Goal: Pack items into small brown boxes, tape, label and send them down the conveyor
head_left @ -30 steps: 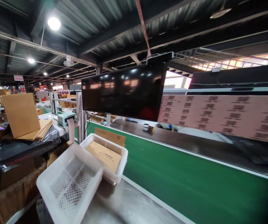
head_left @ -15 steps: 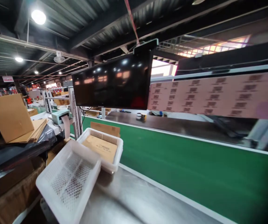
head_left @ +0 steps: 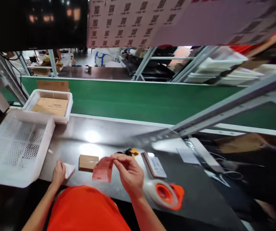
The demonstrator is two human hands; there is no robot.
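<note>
My right hand [head_left: 131, 175] is closed in a pinch on the corner of a thin reddish slip [head_left: 102, 170], which hangs over the metal bench. Behind the slip lies a small flat brown cardboard box [head_left: 87, 162], partly covered by it. At the left, my left hand [head_left: 59, 173] is closed on a folded white paper [head_left: 69, 170] close to the bench's front edge. To the right of my right hand are a phone-like device [head_left: 155, 164] and a tape dispenser [head_left: 179, 196] with a wide roll of clear tape [head_left: 151, 192]. A small black and yellow item [head_left: 131, 151] lies behind my fingers.
An empty white plastic basket [head_left: 2, 173] stands at the left, and another basket [head_left: 68, 117] behind it holds brown packets. A green conveyor belt [head_left: 121, 99] runs along the back. A slanted metal post [head_left: 214, 118] rises at the right. Overhead hang a dark screen [head_left: 37, 25] and a code sheet [head_left: 125, 29].
My view has swung right and down, so the baskets now appear farther left. Both hands, the slip, the white paper and the bench items have come into view.
</note>
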